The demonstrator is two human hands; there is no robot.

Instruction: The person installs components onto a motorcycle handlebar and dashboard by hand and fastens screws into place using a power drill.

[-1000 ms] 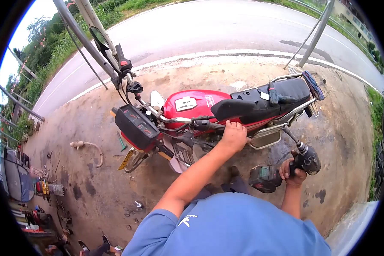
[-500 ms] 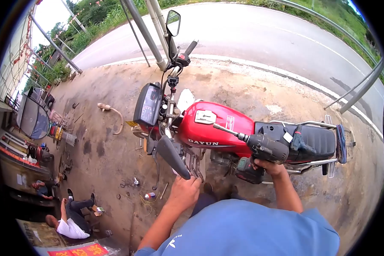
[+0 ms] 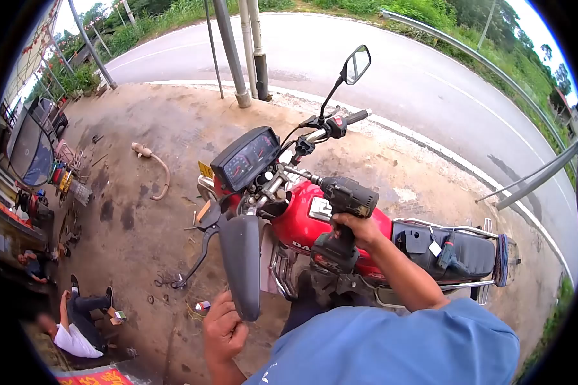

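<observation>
My right hand point(image 3: 361, 228) is wrapped round the handle of a black cordless power tool point(image 3: 348, 196) above the red fuel tank point(image 3: 295, 226). The tool's long socket points left, its tip at the handlebar clamps point(image 3: 277, 181) behind the instrument panel point(image 3: 245, 158); contact is unclear. My left hand point(image 3: 225, 328) has its fingers curled in at the lower end of the near mirror point(image 3: 241, 266), which hides what they hold. The motorcycle's handlebar is turned, and its far mirror point(image 3: 357, 65) stands up near the road.
A smaller tool point(image 3: 453, 258) lies on the black seat point(image 3: 480, 256). A curved pipe point(image 3: 160, 172) and small parts are on the ground at left. Two people point(image 3: 77, 340) are at lower left. Metal posts point(image 3: 231, 54) stand by the road point(image 3: 340, 38).
The power tool has swung up from the right, over the tank, to the handlebar clamps. The handlebar has turned, and my left hand has moved left and down with the near mirror.
</observation>
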